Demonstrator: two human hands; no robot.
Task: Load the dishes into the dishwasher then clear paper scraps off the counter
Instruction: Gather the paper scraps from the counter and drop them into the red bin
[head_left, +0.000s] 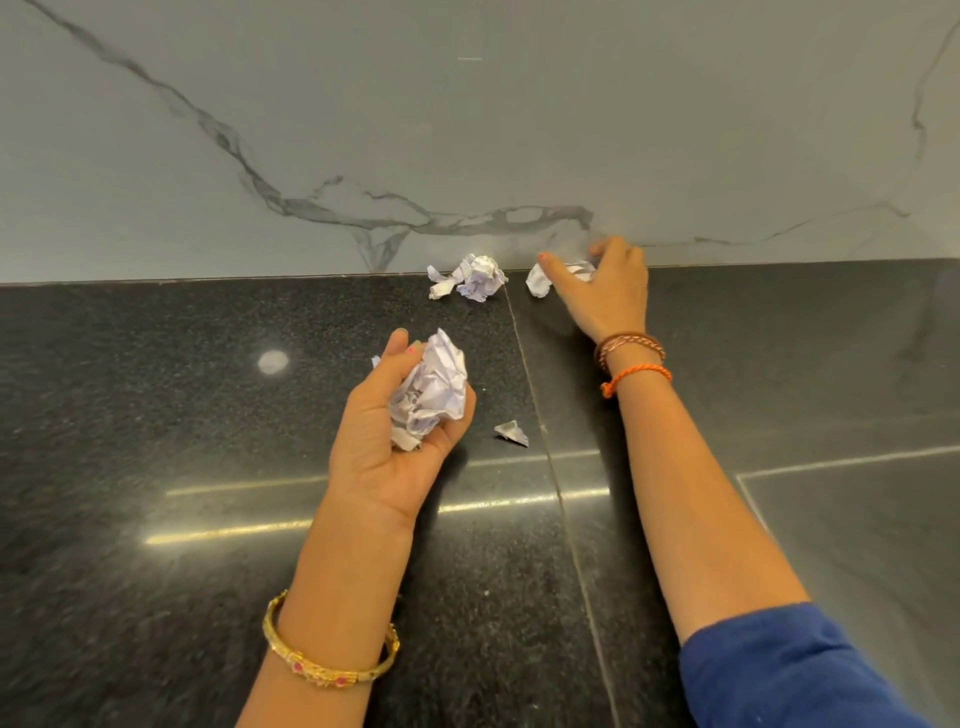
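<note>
My left hand (387, 431) is palm up over the black counter (156, 415), shut on a big wad of crumpled white paper (434, 392). My right hand (605, 288) reaches to the back of the counter, fingers closing around a crumpled paper scrap (540, 280) by the wall. A second crumpled paper ball (475, 278) lies just left of it, untouched. A small flat paper scrap (512, 433) rests on the counter beside my left hand. The dishwasher and dishes are out of view.
A white marble backsplash (467, 130) rises straight behind the counter. Seams in the stone (550, 457) run front to back between my arms. Bangles sit on both wrists.
</note>
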